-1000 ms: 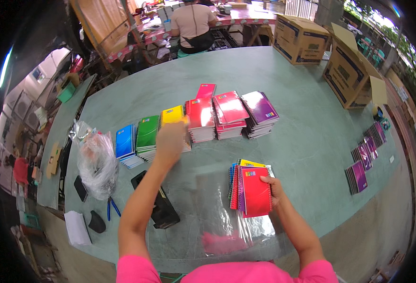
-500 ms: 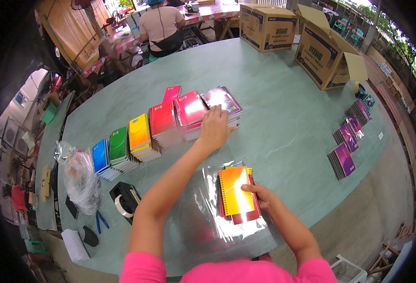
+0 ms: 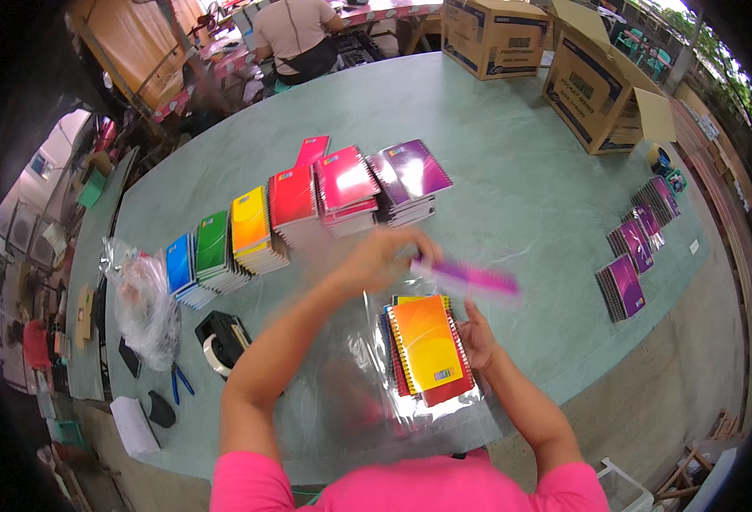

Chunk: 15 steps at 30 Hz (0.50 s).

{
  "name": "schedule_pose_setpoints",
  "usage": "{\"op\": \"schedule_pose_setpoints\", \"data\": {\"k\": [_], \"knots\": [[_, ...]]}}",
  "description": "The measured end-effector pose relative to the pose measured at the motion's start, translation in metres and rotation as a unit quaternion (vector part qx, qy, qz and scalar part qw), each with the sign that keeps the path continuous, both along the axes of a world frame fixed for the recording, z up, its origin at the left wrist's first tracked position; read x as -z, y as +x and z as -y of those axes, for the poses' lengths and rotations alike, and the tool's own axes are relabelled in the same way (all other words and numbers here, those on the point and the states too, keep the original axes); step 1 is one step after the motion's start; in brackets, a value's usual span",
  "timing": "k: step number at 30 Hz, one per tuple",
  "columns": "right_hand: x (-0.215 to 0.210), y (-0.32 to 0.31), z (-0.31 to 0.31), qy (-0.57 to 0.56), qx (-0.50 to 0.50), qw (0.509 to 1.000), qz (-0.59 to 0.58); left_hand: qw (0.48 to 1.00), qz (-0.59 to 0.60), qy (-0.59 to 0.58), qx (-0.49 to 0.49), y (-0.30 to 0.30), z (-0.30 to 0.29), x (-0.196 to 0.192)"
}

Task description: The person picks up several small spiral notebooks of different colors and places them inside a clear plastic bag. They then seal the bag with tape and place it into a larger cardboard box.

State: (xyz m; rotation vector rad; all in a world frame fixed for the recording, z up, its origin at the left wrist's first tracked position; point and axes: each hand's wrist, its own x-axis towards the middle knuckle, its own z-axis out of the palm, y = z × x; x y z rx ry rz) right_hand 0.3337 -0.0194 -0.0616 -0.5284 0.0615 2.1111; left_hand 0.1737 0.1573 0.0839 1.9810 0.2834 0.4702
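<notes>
My left hand (image 3: 390,256) pinches a thin spiral notebook (image 3: 474,280) by one end; its magenta-purple cover is smeared by motion. Below it, a small stack of spiral notebooks (image 3: 429,346), yellow-orange on top with red, yellow and dark edges showing, lies over clear plastic (image 3: 410,416). My right hand (image 3: 476,341) holds the right edge of this stack, thumb raised off the cover and the other fingers partly hidden. Farther off runs a row of notebook piles: blue (image 3: 180,263), green (image 3: 213,243), yellow (image 3: 251,215), red (image 3: 292,196), pink (image 3: 343,177) and purple (image 3: 418,169).
A tape dispenser (image 3: 220,337), blue-handled pliers (image 3: 180,384) and a bundle of clear plastic bags (image 3: 143,311) sit on the left of the table. Several purple notebook stacks (image 3: 621,286) line the right edge. Two cardboard boxes (image 3: 593,90) stand far right; a person (image 3: 295,34) sits beyond the table.
My left hand has come from the purple pile toward me, now with a notebook in it. My right thumb has lifted off the yellow-orange cover.
</notes>
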Motion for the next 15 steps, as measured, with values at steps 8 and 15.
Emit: {"op": "schedule_pose_setpoints", "data": {"k": [8, 15], "knots": [[-0.076, -0.04, 0.018, -0.068, -0.103, 0.975, 0.184, 0.9, -0.2, 0.383, -0.063, -0.104, 0.143, 0.035], [-0.065, -0.082, 0.003, 0.256, 0.015, 0.748, 0.612, 0.962, 0.07, 0.106, -0.242, -0.131, 0.173, 0.072]]}}
